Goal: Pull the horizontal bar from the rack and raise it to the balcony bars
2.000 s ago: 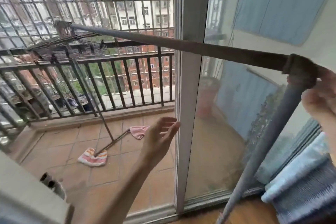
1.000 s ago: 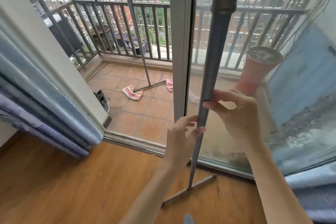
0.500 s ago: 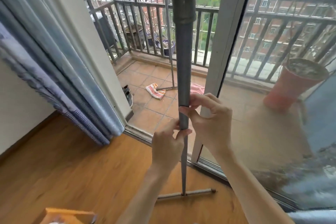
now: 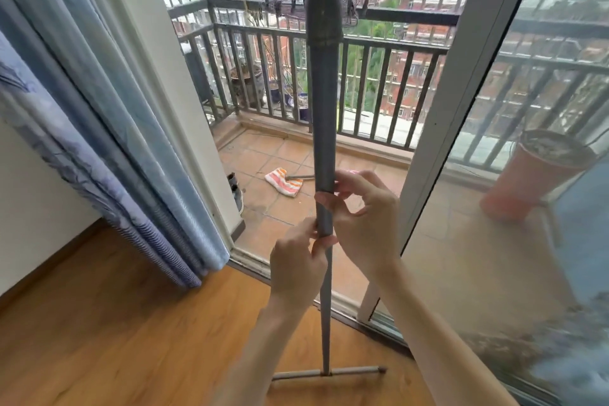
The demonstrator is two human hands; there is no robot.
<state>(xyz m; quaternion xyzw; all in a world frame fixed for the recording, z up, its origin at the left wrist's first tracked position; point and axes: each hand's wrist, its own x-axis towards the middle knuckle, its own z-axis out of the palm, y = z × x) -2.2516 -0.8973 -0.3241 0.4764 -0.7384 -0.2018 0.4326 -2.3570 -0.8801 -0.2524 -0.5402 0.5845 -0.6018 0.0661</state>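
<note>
While the left hand [image 4: 298, 265] pinches the grey pole [image 4: 324, 128], the right hand [image 4: 364, 216] pinches it higher.

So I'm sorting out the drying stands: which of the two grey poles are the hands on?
The near pole indoors, standing on the wood floor. Both the left hand and right hand pinch it. The other stands untouched on the balcony.
</note>
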